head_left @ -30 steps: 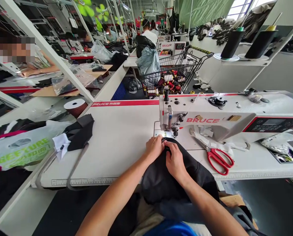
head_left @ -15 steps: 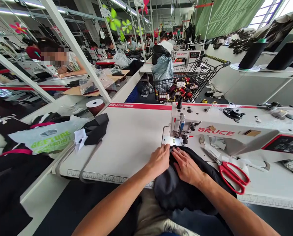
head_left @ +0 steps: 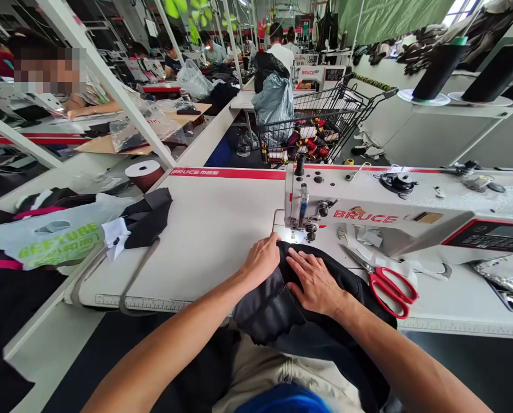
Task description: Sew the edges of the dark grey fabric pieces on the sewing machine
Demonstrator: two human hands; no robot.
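Black fabric [head_left: 277, 310] hangs over the front edge of the sewing table [head_left: 213, 212], its far end just in front of the needle area of the white sewing machine [head_left: 368, 201]. My left hand [head_left: 261, 257] pinches the fabric's left edge with closed fingers, close to the presser foot. Lying flat on the cloth, my right hand [head_left: 314, 280] presses it down with its fingers stretched out. The machine's lamp lights the needle plate. Red-handled scissors [head_left: 391, 289] lie to the right of my right hand, their blades toward white scraps [head_left: 370, 235].
Black thread cones [head_left: 441, 69] stand on a rack at the right. Behind the table is a wire cart [head_left: 325, 115] holding thread spools. Dark cloth pieces [head_left: 148, 218] and a printed plastic bag [head_left: 58, 229] lie at the left. A co-worker [head_left: 50, 74] sits beyond a slanted post.
The view has shifted, so the table sits higher and further left. My right hand now lies flatter, with its fingers more spread, and more of the fabric's left part shows below my hands.
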